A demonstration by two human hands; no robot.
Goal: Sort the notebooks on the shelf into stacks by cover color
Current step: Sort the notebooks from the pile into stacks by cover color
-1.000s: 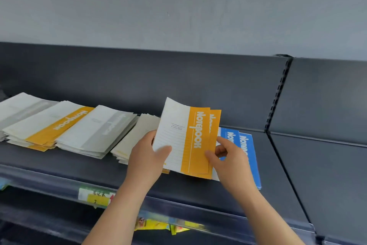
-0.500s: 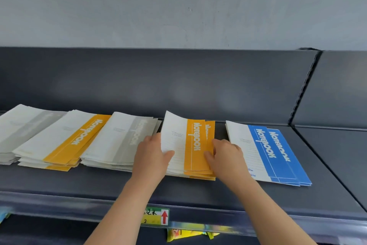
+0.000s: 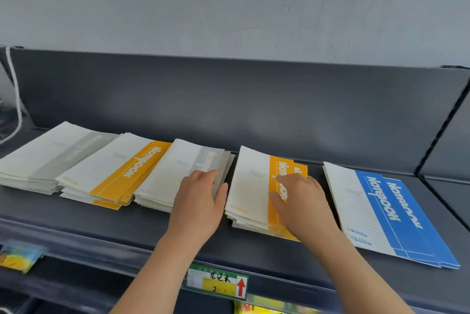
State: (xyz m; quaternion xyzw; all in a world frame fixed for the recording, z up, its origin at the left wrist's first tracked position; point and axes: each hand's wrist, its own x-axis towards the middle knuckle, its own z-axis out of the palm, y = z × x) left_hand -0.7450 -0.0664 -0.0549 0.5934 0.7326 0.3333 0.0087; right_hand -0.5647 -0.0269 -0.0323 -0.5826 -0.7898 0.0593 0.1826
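Observation:
Five notebook stacks lie in a row on the dark shelf (image 3: 254,247). From the left they are a grey stack (image 3: 50,156), an orange stack (image 3: 119,171), a second grey stack (image 3: 178,173), a second orange stack (image 3: 250,186) and a blue stack (image 3: 381,212). My right hand (image 3: 300,201) rests flat on the orange band of the second orange stack. The fingers of my left hand (image 3: 201,199) lie on the right edge of the second grey stack, and its thumb points toward the orange stack beside it.
The shelf's dark back panel (image 3: 254,110) rises behind the stacks. A price label (image 3: 216,283) with a red arrow sits on the front rail. Colourful packs (image 3: 17,257) lie on the shelf below. A white cord (image 3: 15,100) hangs at far left.
The orange notebooks I held up in both hands now lie flat on the middle orange stack. My left hand has shifted onto the grey stack's edge. The view has panned left.

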